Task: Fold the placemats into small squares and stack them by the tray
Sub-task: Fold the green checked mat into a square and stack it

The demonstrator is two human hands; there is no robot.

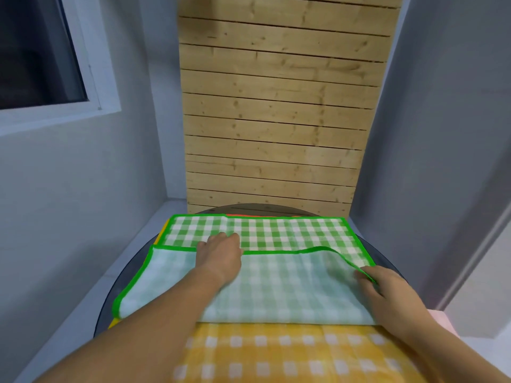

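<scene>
A green checked placemat (279, 233) with a bright green border lies on the round table, its near half folded over so the pale underside (276, 288) faces up. My left hand (221, 251) presses on the folded edge near the middle, fingers resting flat across it. My right hand (383, 288) pinches the folded border at the right side, where the edge is lifted a little. Under the green mat lies a yellow checked placemat (276, 352), showing at the near side. An orange edge (243, 215) of another mat peeks out at the far side. No tray is in view.
The dark round table (116, 288) stands in a corner between grey walls, with a wooden slat panel (276, 134) behind it. A window (36, 51) is at the upper left. A pale pink object (442, 317) sits at the right edge.
</scene>
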